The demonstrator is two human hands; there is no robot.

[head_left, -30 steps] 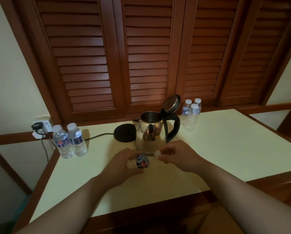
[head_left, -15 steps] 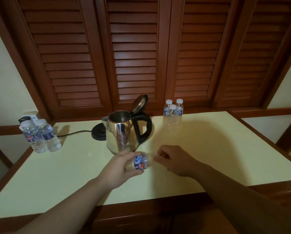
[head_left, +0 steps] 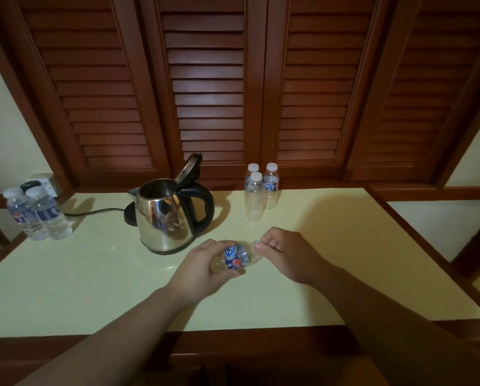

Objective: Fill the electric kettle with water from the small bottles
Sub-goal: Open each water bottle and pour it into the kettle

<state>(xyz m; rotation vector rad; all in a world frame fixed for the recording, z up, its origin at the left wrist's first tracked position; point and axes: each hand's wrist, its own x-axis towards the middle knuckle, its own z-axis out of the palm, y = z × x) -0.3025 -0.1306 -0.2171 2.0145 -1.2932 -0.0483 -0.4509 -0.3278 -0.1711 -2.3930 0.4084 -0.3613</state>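
In front of the kettle (head_left: 167, 215), both hands' fingers (head_left: 263, 244) stay clamped on the tilted bottle (head_left: 234, 257), unchanged.

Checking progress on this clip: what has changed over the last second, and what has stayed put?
Little has changed. The left hand still grips the small bottle lying sideways, and the right hand still pinches its cap; whether the cap has turned cannot be told. The camera swung right, so everything sits further left in view. The kettle, lid open, and the other bottles have not moved on the table.
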